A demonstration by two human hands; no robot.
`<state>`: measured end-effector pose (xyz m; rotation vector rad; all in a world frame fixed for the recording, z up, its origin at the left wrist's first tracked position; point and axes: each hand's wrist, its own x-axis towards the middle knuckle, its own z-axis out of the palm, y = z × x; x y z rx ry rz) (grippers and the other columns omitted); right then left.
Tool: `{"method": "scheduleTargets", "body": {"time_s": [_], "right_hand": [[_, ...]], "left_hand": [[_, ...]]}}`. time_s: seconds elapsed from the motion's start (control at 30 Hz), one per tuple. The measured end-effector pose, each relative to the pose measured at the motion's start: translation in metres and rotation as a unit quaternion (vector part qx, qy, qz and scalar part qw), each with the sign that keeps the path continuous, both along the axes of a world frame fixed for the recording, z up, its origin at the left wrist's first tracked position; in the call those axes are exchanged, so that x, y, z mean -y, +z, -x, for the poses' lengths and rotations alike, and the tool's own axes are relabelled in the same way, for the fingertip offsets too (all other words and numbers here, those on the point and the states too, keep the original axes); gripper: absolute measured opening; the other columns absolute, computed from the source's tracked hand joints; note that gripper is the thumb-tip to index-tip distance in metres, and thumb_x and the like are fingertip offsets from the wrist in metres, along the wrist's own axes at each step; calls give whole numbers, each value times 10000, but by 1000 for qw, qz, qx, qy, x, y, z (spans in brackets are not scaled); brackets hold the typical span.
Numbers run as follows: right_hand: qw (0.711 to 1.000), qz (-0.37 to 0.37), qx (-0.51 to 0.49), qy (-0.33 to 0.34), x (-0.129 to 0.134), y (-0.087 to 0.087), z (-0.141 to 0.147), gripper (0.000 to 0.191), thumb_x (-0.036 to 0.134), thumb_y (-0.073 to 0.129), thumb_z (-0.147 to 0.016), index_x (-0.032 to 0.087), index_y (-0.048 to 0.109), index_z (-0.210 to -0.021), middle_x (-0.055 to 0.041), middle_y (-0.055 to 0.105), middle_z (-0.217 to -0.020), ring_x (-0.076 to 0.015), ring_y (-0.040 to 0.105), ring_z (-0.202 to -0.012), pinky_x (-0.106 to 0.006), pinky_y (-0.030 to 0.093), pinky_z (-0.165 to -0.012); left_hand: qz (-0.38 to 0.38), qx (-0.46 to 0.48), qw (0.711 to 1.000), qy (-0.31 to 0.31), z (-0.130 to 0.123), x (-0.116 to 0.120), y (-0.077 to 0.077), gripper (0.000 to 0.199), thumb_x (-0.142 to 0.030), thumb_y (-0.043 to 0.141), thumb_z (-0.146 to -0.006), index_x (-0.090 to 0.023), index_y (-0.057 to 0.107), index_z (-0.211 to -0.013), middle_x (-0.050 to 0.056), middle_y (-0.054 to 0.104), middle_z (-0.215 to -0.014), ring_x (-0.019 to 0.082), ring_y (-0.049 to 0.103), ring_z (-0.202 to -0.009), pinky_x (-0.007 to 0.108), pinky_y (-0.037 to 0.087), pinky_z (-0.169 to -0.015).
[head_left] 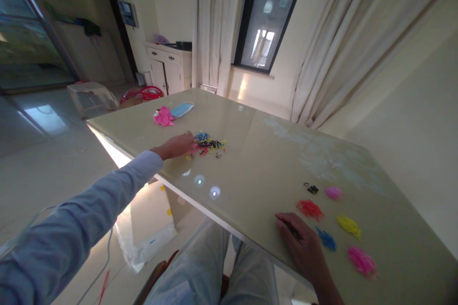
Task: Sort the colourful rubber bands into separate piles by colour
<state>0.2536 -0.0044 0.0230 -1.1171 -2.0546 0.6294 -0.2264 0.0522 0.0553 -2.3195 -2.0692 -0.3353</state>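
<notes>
A person's left hand (181,145), its grip too small to tell, touches the edge of a mixed heap of small colored bands (211,144) on a glossy counter (250,176). The right hand (299,238) rests loosely curled, its contents hidden, near red (309,209), blue (327,239), yellow (349,227) and pink piles (362,262).

On the counter (246,176), bands (211,144) lie piled left, by the left hand (181,145), a face mask (182,109) behind them. Separate heaps (310,208) lie right, beside the right hand (300,240).
</notes>
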Motion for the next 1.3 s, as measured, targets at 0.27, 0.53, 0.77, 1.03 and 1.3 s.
{"method": "scheduleTargets", "body": {"time_s": [0.27,0.53,0.77,1.03,1.3], "right_hand": [[1000,-10,-6,16,-4,-4,-3,267,412,563,-908,207,733,-906,-79,733,-858,-199,700,-774,-273,577,-695],[1000,-12,-5,15,1,-2,0,261,405,553,-914,212,728,-918,-76,731,-863,-200,697,-777,-272,574,-691],[1000,-13,-10,18,3,0,1,241,388,563,-913,211,726,-910,-70,731,-858,-191,697,-773,-261,570,-687],[1000,-20,-7,18,5,3,3,252,396,556,-916,211,727,-911,-71,734,-859,-192,701,-771,-262,574,-684],[999,-27,1,19,5,4,4,262,405,555,-914,209,728,-900,-74,735,-852,-194,703,-765,-266,579,-686]], "left_hand": [[-22,50,999,5,6,-10,-2,190,-163,417,-851,-155,599,-798,128,620,-881,228,586,-854,343,465,-813],[-4,116,992,50,7,-6,-8,123,-212,426,-791,-189,530,-730,31,593,-703,177,551,-674,276,401,-634],[-3,159,985,72,7,-7,-7,152,-299,442,-764,-189,532,-708,33,592,-711,178,540,-685,276,397,-635],[-3,207,976,71,11,-5,-9,262,-419,536,-715,-172,622,-715,47,659,-724,181,573,-706,270,430,-649],[-14,250,964,83,15,-6,-14,354,-501,610,-649,-170,670,-759,66,701,-792,202,622,-737,287,477,-659]]}}
